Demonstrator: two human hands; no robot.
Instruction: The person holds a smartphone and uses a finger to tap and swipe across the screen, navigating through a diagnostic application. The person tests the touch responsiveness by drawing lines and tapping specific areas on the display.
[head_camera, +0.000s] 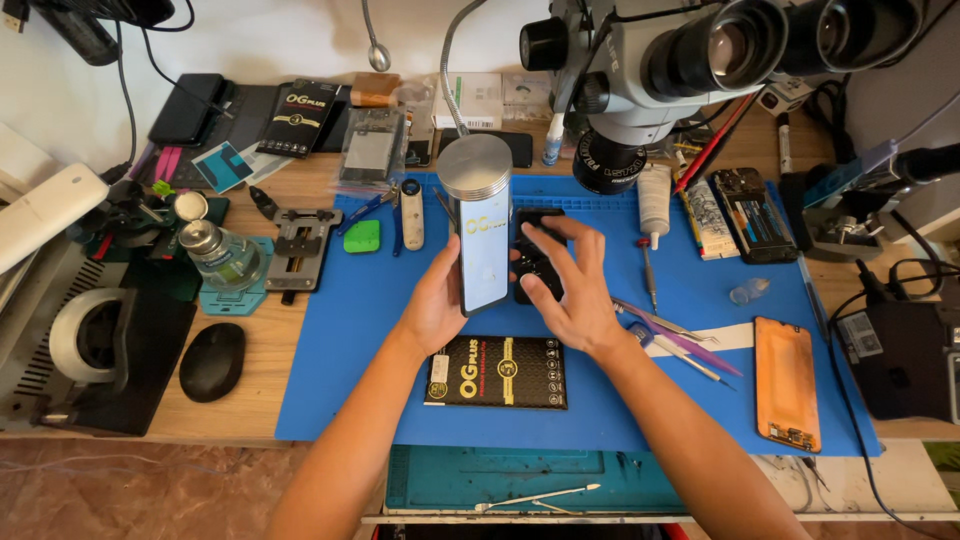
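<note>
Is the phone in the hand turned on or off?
On. The phone, held upright on edge by the left hand, shows a lit white screen.

I read the work mat (340, 330) as matt blue rubber or silicone, smooth. Bench top (255, 345) beneath it: bare wood with visible grain. Phone (484, 262) in my left hand (435, 310) has a glossy glass face. Round cap (474, 166) behind it: brushed metal, dull sheen. Flat box (497, 372) on the mat: black card, satin, with gold print. Tweezers (668, 325) look like polished metal. Orange panel (787, 382): smooth, semi-gloss plastic. Mouse (212, 361): matt black plastic.
</note>
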